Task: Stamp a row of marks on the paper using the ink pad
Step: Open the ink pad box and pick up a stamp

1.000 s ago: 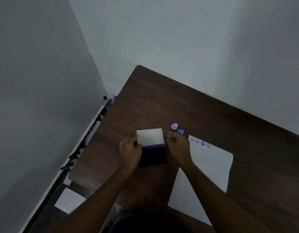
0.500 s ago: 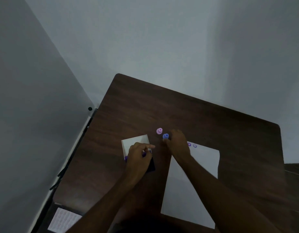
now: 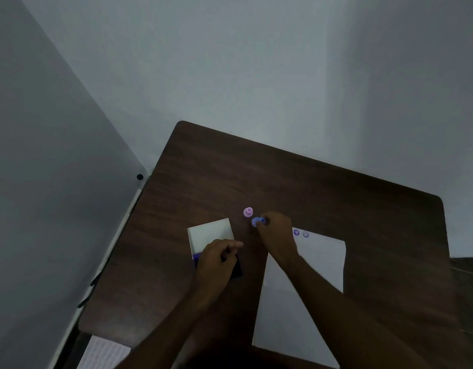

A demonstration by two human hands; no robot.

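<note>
An open ink pad (image 3: 237, 270) lies on the dark wooden table (image 3: 283, 182), its white lid (image 3: 210, 233) flipped back. My left hand (image 3: 216, 262) rests over the dark pad and covers most of it. My right hand (image 3: 276, 231) pinches a small blue stamp (image 3: 257, 221), tilted on its side just above the table. A pink stamp (image 3: 248, 212) stands upright just behind it. The white paper (image 3: 318, 265) lies to the right, with purple smiley marks (image 3: 300, 233) along its top edge; my right hand hides the left part of the row.
The table stands in a corner between two pale walls. A white patterned sheet (image 3: 104, 352) lies on the floor at the lower left, beside a dark strip along the left wall. The far half of the table is bare wood.
Both hands were on the sides of the ink pad. My right hand left it and took hold of the blue stamp; my left hand shifted on top of the pad.
</note>
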